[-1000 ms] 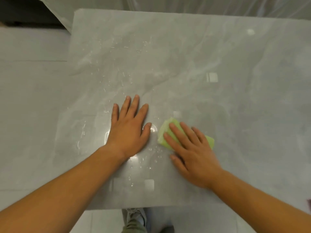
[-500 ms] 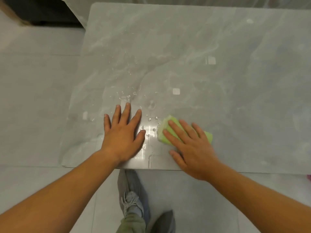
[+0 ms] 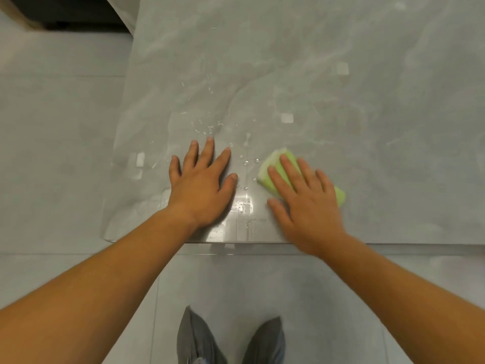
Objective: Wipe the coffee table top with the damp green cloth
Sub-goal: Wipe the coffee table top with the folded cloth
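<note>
The grey marble coffee table top (image 3: 328,74) fills the upper part of the head view. A folded green cloth (image 3: 273,164) lies flat near the table's front edge. My right hand (image 3: 307,206) presses down on it with fingers spread, covering most of it. Flat on the bare table just left of the cloth rests my left hand (image 3: 202,187), fingers apart and holding nothing. Water droplets (image 3: 246,164) and wet streaks glisten between and beyond the two hands.
The table's front edge (image 3: 393,244) runs just below my wrists, and its left edge (image 3: 115,164) drops to grey floor tiles. My two grey shoes (image 3: 231,340) stand on the floor below. A dark piece of furniture (image 3: 65,11) sits at the top left.
Both hands and the cloth have come back toward the table's front edge. My view has tilted down, so the floor and my shoes now show.
</note>
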A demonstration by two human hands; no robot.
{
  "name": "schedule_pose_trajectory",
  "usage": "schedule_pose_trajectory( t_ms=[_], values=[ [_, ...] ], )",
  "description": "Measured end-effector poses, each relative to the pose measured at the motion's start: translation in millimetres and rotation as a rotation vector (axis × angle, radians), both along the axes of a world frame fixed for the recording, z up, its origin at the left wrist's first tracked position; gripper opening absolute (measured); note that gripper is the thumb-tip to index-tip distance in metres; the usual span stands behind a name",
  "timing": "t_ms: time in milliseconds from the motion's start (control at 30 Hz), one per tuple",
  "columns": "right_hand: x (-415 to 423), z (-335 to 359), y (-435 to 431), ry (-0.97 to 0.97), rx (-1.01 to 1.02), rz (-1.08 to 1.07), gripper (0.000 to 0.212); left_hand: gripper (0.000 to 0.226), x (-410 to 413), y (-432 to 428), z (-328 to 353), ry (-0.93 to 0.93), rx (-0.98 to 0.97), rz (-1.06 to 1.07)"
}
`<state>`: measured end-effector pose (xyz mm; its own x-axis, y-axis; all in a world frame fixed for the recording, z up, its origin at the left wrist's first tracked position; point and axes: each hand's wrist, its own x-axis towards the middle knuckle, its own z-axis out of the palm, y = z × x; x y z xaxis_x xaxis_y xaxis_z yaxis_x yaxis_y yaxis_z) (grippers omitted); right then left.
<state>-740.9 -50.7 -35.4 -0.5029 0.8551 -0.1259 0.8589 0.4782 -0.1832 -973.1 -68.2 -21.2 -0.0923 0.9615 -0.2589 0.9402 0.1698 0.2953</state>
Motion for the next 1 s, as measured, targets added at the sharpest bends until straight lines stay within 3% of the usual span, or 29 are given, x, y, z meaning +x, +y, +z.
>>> schedule_pose_trajectory(
  t_ms=[133, 267, 367, 600, 733, 833, 900, 1000],
  values=[
    [-41.4, 2.6, 17.1, 0.006, -0.001, -0.178, 0.068, 0.062, -27.1, -0.7, 5.1, -0.052, 0.110, -0.028],
    [-42.2, -1.9, -40.0, 0.005, 0.001, 0.075, 0.063, 0.065, -55.9, 5.6, -0.2, 0.101, 0.006, -0.010],
    [-39.6, -1.0, -36.0, -0.011, -0.026, 0.147, 0.059, 0.067, -61.7, 7.0, -7.5, 0.113, -0.071, 0.003],
    [-106.4, 4.9, 32.9, 0.039, -0.042, -0.228, 0.064, 0.066, -69.4, 5.6, -6.7, 0.081, -0.002, -0.016],
    [-88.1, -0.4, -14.0, -0.023, -0.005, 0.115, 0.060, 0.062, -78.4, 7.1, -8.1, 0.099, 0.010, -0.056],
    [-75.0, 0.8, 7.0, -0.047, -0.014, 0.256, 0.058, 0.062, -83.1, 5.1, -12.4, 0.124, 0.016, -0.094],
    [-84.9, 5.4, 38.2, -0.069, -0.013, 0.180, 0.059, 0.062, -84.3, 4.2, -13.7, 0.128, 0.021, -0.104],
    [-113.5, 9.5, 75.8, -0.030, -0.038, -0.104, 0.062, 0.064, -84.1, 5.8, -12.7, 0.136, 0.022, -0.105]
  ],
)
